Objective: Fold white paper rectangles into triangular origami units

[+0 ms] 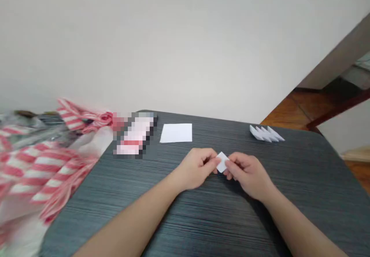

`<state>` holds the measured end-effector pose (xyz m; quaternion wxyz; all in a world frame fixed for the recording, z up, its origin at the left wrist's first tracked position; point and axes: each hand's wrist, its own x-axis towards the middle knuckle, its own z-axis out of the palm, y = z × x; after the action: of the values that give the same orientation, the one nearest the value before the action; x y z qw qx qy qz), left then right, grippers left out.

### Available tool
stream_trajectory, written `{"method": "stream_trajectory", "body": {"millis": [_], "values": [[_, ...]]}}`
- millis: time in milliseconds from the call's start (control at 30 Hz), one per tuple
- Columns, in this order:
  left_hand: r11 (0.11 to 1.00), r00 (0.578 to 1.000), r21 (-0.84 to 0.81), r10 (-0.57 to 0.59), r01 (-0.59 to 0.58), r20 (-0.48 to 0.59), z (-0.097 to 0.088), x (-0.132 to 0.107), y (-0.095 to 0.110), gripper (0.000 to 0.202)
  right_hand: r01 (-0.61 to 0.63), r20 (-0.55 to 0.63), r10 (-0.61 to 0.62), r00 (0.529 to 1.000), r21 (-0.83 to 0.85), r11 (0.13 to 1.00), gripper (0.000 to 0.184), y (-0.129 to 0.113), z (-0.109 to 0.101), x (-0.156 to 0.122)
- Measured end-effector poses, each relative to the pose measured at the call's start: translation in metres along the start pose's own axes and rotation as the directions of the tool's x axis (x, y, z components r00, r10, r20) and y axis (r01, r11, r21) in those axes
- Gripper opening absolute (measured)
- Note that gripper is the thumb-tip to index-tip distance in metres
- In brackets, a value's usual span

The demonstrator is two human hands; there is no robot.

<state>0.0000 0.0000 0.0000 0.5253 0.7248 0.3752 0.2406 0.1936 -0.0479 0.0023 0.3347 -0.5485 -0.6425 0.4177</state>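
Note:
Between my two hands is a small folded piece of white paper (222, 162), turned so that it looks like a diamond. My left hand (199, 167) pinches its left corner between thumb and fingers. On the opposite corner, the thumb and fingers of my right hand (248, 174) are closed too. The paper appears to be held just above the dark table, though the exact gap is hard to judge. Beyond my left hand lies a flat stack or sheet of white paper (176, 133). Several folded white paper pieces (266, 133) sit in a row past my right hand.
A blurred-out, phone-like rectangle (135, 133) lies at the table's far left. Red-and-white striped bags or cloth (49, 168) are heaped beside the left edge of the dark wood-grain table (185, 226). A pale wall (185, 48) stands right behind the table.

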Motion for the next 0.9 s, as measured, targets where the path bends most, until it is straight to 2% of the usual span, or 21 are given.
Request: {"method": "stream_trajectory", "body": {"millis": [200,367,500,600,667,767,900], "values": [[1.0,0.999,-0.019,-0.005,0.004,-0.045,-0.002,0.0,0.003,0.033,0.029,-0.069,-0.025,0.997,0.055,0.998,0.018,0.008,0.0,0.0],[0.997,1.0,-0.078,0.008,-0.009,-0.017,0.001,0.002,-0.001,0.03,0.119,-0.16,-0.108,0.981,0.057,0.991,0.016,0.008,0.0,0.0],[0.985,0.992,-0.174,-0.022,0.0,-0.124,0.004,0.003,-0.005,0.018,0.135,-0.347,-0.14,0.927,-0.038,0.99,0.014,0.005,-0.001,0.001],[0.99,0.997,-0.139,-0.035,0.025,-0.069,0.003,0.002,-0.002,0.025,0.171,-0.422,-0.228,0.877,-0.171,0.97,0.012,0.005,-0.002,0.001],[0.994,0.999,-0.107,-0.02,0.017,-0.029,0.002,0.002,0.001,0.03,0.252,-0.392,-0.351,0.85,-0.282,0.926,0.012,0.006,-0.002,0.002],[0.993,1.0,-0.12,0.003,-0.005,-0.013,0.001,0.001,0.002,0.034,0.412,-0.269,-0.536,0.8,-0.404,0.817,0.014,0.009,0.0,0.004],[0.988,1.0,-0.154,0.023,-0.025,-0.012,0.002,0.001,-0.002,0.035,0.536,-0.111,-0.63,0.768,-0.427,0.728,0.021,0.013,0.002,0.005]]}}
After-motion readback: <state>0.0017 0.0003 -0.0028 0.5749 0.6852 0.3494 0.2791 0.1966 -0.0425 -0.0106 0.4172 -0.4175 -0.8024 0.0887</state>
